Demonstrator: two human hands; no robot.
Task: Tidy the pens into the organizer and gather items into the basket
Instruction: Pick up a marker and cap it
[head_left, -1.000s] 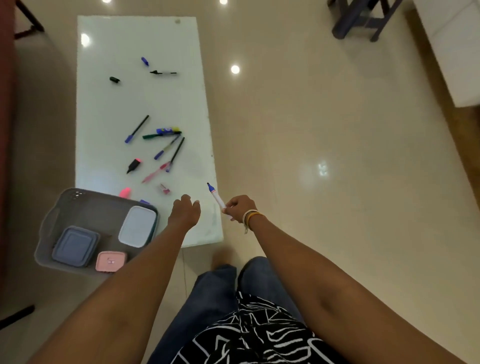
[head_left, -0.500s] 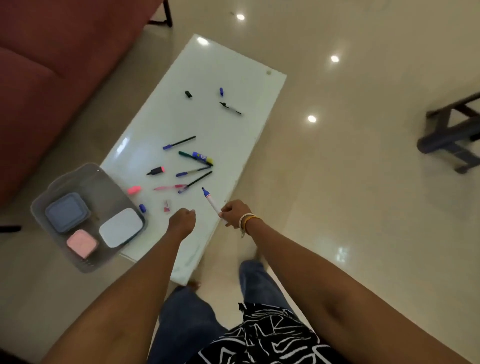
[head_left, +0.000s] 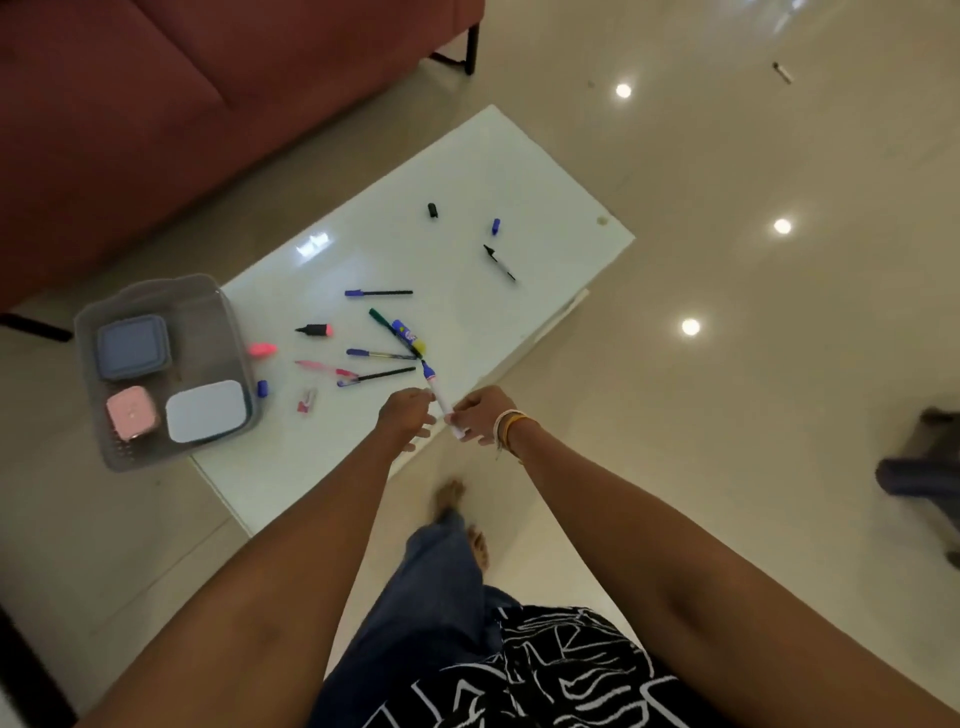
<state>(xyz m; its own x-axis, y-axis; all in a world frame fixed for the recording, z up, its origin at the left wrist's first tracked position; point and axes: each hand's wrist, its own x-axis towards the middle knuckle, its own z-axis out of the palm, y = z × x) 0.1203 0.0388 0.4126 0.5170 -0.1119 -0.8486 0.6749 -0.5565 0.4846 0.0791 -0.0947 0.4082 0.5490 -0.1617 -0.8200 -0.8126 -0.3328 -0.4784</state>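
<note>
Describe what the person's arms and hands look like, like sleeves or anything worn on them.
Both arms are bare, with no sleeves showing up to the frame edge. The right hand has stacked bangles at its wrist, white and gold-orange ones. The left hand and its wrist carry nothing: no gloves, rings or watch visible.
</note>
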